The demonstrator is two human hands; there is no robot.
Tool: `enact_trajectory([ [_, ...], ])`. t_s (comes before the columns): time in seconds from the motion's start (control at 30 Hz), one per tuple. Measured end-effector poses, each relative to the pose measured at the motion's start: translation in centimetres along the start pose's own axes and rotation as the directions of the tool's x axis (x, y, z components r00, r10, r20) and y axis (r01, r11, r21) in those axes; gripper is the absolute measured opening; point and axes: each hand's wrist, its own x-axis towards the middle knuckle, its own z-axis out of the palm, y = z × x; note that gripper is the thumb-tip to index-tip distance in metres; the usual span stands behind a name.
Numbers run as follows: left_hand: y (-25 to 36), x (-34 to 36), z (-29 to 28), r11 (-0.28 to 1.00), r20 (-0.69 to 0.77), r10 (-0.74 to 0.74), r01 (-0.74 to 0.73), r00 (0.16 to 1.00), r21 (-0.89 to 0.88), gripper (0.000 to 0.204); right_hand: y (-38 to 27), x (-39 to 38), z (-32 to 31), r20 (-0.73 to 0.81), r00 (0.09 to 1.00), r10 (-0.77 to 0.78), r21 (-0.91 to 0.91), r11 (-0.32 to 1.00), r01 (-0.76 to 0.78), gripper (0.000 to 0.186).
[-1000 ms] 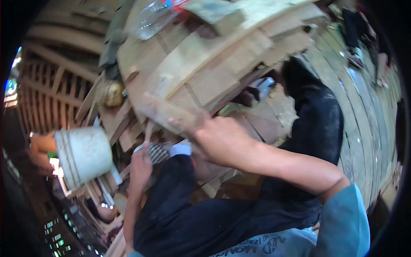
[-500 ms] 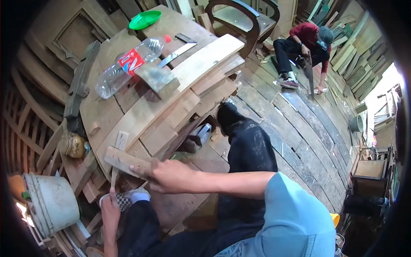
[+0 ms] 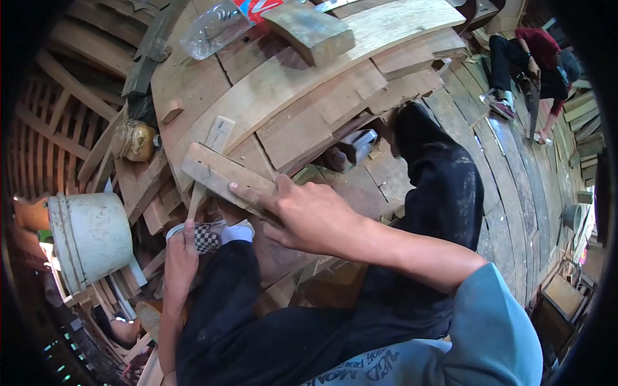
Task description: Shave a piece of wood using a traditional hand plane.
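In the head view, my right hand (image 3: 309, 215) is closed on a flat wooden block (image 3: 212, 164), held crosswise over a thin wooden strip (image 3: 194, 209) at the near edge of the work surface (image 3: 180, 83). My left hand (image 3: 181, 251) grips the lower end of that strip, just above my checkered shoe (image 3: 207, 240). The strip's upper part reaches beyond the block, beside a long, pale curved board (image 3: 290, 109) lying on stacked wood pieces. A thick, weathered wooden block (image 3: 309, 38) and a clear plastic bottle (image 3: 209, 38) with a red label lie farther back.
A white bucket (image 3: 93, 235) stands at left, below a yellowish jar (image 3: 138, 141) and slatted wooden frames (image 3: 55, 122). A co-worker (image 3: 534, 64) sits on the plank floor (image 3: 508, 193) at upper right with a handsaw (image 3: 534, 109), near stacked offcuts (image 3: 582, 109).
The view has swung since half a second ago, with the bench's far part leaving the frame at the top. Both hands keep their grips on the block and strip.
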Motion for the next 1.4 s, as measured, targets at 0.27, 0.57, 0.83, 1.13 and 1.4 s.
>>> enact_trajectory([
  [0.27, 0.2, -0.5, -0.5, 0.998, -0.02, -0.051, 0.052, 0.998, 0.037, 0.063, 0.0, 0.3, -0.7, 0.03, 0.999, -0.019, 0.011, 1.0, 0.019, 0.071],
  [0.57, 0.7, -0.1, 0.2, 1.0, -0.037, 0.009, -0.009, 0.999, 0.007, 0.069, 0.2, 1.3, -2.6, -0.129, 0.99, 0.058, -0.151, 0.986, -0.077, 0.066],
  [0.83, 0.8, -1.0, 0.5, 0.995, -0.104, 0.091, -0.086, 0.99, 0.054, 0.067, -0.5, 0.8, -1.0, 0.001, 0.999, -0.037, -0.228, 0.973, 0.037, 0.06],
  [1.13, 0.9, -1.1, 0.6, 0.996, -0.103, 0.075, -0.069, 0.992, 0.057, 0.059, 0.2, 0.5, 0.7, 0.168, 0.985, 0.026, -0.238, 0.971, 0.015, 0.067],
  [1.4, 0.8, -1.0, 0.5, 0.989, -0.077, 0.111, -0.102, 0.991, 0.105, 0.058, -2.0, -0.4, 0.3, 0.271, 0.962, -0.008, -0.234, 0.97, 0.074, 0.056],
])
